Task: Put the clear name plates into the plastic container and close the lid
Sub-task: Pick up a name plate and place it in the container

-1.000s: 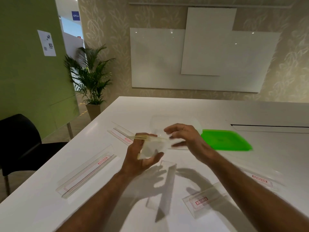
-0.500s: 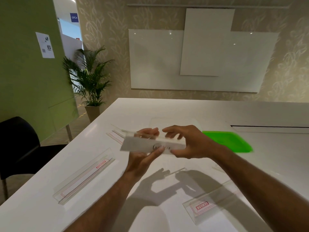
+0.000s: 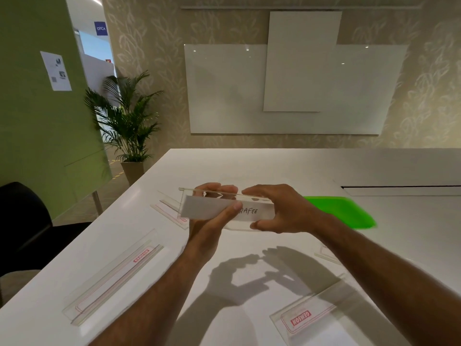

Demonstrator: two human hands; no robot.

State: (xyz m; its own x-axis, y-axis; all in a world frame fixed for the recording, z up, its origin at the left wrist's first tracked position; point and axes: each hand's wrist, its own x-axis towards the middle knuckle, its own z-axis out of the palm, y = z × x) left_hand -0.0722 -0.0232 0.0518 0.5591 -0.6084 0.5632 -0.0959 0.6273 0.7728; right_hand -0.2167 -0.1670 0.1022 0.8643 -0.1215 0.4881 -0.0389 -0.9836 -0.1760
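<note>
Two hands hold one clear name plate (image 3: pixel 225 208) above the white table (image 3: pixel 249 166), at the scene's centre. The left hand (image 3: pixel 209 221) pinches its left half, thumb across the white card, fingers curled behind. The right hand (image 3: pixel 282 211) grips the right end, fingers curled over the top edge, thumb beneath. The green lid (image 3: pixel 341 213) lies at three o'clock of the hands. More plates lie flat at eight o'clock (image 3: pixel 112 278), five o'clock (image 3: pixel 311 315) and ten o'clock (image 3: pixel 169 211).
</note>
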